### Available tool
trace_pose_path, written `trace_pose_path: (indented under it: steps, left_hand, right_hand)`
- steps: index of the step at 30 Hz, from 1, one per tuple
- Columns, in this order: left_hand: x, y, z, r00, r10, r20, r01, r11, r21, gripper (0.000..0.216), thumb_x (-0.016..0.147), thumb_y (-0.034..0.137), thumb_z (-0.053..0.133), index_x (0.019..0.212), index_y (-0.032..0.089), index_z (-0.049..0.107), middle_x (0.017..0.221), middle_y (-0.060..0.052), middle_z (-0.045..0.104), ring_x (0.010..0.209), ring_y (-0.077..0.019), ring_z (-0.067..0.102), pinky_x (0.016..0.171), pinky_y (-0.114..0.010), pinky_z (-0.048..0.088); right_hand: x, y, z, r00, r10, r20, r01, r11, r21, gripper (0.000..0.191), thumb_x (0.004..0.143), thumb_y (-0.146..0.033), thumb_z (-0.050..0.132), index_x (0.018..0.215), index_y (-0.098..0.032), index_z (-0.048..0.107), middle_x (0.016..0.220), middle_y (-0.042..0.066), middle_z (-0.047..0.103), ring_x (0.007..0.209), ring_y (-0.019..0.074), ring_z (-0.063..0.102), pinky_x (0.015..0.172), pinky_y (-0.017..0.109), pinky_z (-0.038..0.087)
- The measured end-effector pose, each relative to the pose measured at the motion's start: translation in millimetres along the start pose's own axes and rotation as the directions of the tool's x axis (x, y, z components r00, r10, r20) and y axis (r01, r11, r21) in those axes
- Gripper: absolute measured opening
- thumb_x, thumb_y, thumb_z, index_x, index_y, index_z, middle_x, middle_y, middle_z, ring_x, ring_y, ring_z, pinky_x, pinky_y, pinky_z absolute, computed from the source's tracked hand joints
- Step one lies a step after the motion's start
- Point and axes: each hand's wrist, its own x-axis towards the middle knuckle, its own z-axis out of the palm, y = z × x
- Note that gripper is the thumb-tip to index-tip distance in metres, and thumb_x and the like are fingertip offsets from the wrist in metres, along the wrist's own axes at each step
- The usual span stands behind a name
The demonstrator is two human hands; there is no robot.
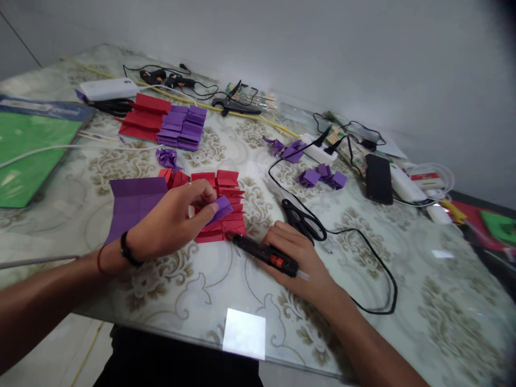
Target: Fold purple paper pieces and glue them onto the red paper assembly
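My left hand pinches a small folded purple paper piece between thumb and fingers. Below it on the table lie several folded red paper pieces, some hidden by the hand. My right hand is wrapped around a black glue gun, its nozzle pointing left close to the purple piece and the lower red pieces. A clear glue stick pokes out of the gun's rear. Under my left wrist area rests a creased purple paper sheet.
Black scissors lie just beyond my right hand, by the gun's looping black cord. Folded purple pieces, a power strip and a black phone are at right. Red and purple folded stacks sit farther back; green paper lies left.
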Motion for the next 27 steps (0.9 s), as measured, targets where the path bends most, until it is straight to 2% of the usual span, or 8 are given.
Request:
trace_pose_path:
  steps: [19, 27]
  left_hand:
    - [-0.1, 1.0, -0.7, 0.999, 0.034, 0.005, -0.034, 0.999, 0.029, 0.014, 0.097, 0.030, 0.058, 0.087, 0.021, 0.057, 0.082, -0.001, 0.065, 0.076, -0.0168, 0.063, 0.067, -0.030, 0.047]
    - [0.3, -1.8, -0.4, 0.999, 0.042, 0.011, -0.043, 0.999, 0.029, 0.012, 0.097, 0.029, 0.058, 0.088, 0.020, 0.059, 0.082, -0.001, 0.064, 0.075, -0.0154, 0.059, 0.067, -0.029, 0.046]
  right_hand:
    - [-1.3, 2.2, -12.6, 1.000, 0.013, -0.018, -0.012, 0.998, 0.068, 0.021, 0.093, -0.022, 0.065, 0.079, -0.024, 0.049, 0.073, 0.001, 0.054, 0.073, 0.0211, 0.051, 0.068, 0.035, 0.036]
    - [-1.7, 0.5, -21.7, 0.995, 0.099, -0.025, -0.096, 0.991, 0.094, 0.026, 0.092, -0.021, 0.064, 0.073, -0.024, 0.048, 0.069, -0.001, 0.051, 0.069, 0.0197, 0.050, 0.068, 0.034, 0.037]
